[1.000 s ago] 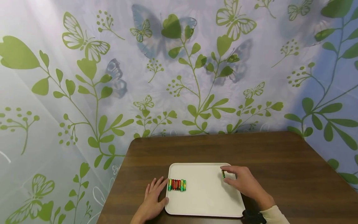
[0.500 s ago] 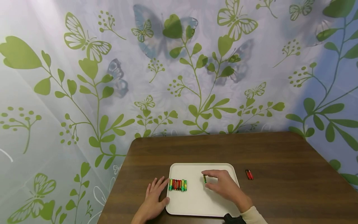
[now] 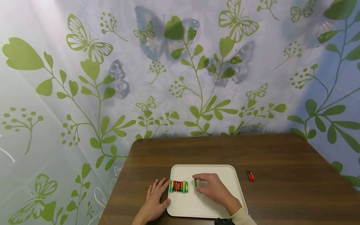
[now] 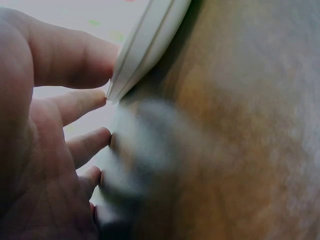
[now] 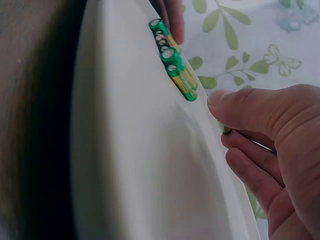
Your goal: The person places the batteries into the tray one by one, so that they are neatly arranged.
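My right hand (image 3: pixel 215 189) pinches a small green battery (image 3: pixel 195 182) by its ends between thumb and fingertips, over the white tray (image 3: pixel 211 207). Just left of it, a row of several batteries (image 3: pixel 178 186) lies side by side on the tray, green ones at both ends and red-and-black ones between. In the right wrist view the fingers mostly hide the held battery (image 5: pixel 226 130). My left hand (image 3: pixel 154 200) rests at the tray's left edge with fingers spread. Its thumb (image 4: pixel 75 57) touches the tray rim (image 4: pixel 142 45) in the left wrist view.
On the brown wooden table (image 3: pixel 287 193), right of the tray, lie two red-and-black batteries (image 3: pixel 251 176) close together. A curtain (image 3: pixel 157 78) printed with leaves and butterflies hangs behind the table's far edge.
My right hand has carried the green battery leftward across the tray, from its right side to near the row. The two batteries on the table came into sight. My left hand has stayed put.
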Demonstrator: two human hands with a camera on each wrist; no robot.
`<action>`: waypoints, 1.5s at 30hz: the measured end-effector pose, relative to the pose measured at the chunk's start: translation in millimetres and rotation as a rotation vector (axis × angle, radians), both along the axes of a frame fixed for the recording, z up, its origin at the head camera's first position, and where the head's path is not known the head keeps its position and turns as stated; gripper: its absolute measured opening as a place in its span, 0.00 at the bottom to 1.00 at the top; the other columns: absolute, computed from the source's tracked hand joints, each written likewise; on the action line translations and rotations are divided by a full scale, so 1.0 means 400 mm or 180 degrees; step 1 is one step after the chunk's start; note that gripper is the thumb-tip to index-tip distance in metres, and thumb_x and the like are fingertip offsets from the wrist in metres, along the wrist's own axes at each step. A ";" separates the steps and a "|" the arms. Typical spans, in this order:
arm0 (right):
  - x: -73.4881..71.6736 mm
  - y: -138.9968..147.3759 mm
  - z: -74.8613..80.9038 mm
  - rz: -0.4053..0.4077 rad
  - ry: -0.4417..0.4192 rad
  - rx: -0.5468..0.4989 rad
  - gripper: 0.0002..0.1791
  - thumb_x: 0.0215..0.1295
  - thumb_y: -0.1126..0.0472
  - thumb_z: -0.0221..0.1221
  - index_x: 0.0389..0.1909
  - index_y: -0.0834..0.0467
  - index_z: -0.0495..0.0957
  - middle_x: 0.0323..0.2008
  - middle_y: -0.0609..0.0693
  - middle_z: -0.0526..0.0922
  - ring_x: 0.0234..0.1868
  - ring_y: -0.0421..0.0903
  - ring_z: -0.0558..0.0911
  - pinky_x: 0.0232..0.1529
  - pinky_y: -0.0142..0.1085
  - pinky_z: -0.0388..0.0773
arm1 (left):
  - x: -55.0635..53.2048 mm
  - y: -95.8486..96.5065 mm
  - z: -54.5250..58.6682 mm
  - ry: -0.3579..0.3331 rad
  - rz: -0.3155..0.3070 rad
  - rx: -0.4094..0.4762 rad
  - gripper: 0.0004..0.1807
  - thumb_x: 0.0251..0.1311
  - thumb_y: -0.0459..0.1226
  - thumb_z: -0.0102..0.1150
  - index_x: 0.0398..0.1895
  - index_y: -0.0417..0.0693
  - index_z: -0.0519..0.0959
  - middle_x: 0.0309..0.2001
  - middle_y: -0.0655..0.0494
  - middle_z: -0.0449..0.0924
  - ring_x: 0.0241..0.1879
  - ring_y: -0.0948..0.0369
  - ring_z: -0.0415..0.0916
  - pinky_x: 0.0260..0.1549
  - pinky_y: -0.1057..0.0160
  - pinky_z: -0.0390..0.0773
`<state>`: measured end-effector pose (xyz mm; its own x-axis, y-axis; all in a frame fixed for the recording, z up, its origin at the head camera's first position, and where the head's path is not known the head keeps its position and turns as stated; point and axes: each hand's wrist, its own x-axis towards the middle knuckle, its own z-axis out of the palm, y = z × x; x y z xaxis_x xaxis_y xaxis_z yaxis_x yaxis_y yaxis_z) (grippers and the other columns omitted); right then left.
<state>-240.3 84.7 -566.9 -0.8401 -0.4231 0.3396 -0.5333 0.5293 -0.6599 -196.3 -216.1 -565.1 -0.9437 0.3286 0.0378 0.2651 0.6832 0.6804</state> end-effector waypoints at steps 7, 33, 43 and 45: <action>0.000 -0.028 -0.010 0.0119 0.0198 -0.0017 0.23 0.54 0.63 0.72 0.53 0.56 0.85 0.50 0.45 0.88 0.53 0.41 0.85 0.53 0.41 0.83 | 0.000 0.001 -0.002 0.0027 0.0002 -0.0044 0.38 0.60 0.39 0.62 0.76 0.54 0.64 0.77 0.39 0.56 0.77 0.33 0.38 0.68 0.29 0.32; 0.003 -0.083 -0.027 0.0010 0.0610 0.0172 0.23 0.49 0.63 0.74 0.49 0.55 0.85 0.47 0.44 0.89 0.50 0.40 0.86 0.53 0.41 0.83 | 0.005 0.001 -0.002 0.0019 0.0018 -0.0052 0.38 0.61 0.39 0.62 0.76 0.53 0.63 0.77 0.40 0.56 0.78 0.34 0.38 0.69 0.29 0.32; 0.001 -0.077 -0.030 0.0042 0.0653 0.0191 0.23 0.50 0.60 0.74 0.50 0.54 0.85 0.47 0.44 0.89 0.50 0.39 0.86 0.52 0.40 0.83 | 0.008 0.004 -0.004 0.0051 0.0019 -0.0027 0.38 0.61 0.39 0.62 0.76 0.53 0.64 0.77 0.41 0.57 0.78 0.34 0.39 0.69 0.29 0.32; 0.002 -0.068 -0.028 0.0034 0.0624 0.0170 0.23 0.50 0.59 0.74 0.50 0.54 0.85 0.47 0.44 0.89 0.50 0.39 0.86 0.52 0.40 0.83 | 0.008 0.005 -0.004 0.0058 0.0018 -0.0043 0.38 0.61 0.40 0.62 0.76 0.53 0.64 0.77 0.41 0.57 0.78 0.34 0.39 0.69 0.30 0.32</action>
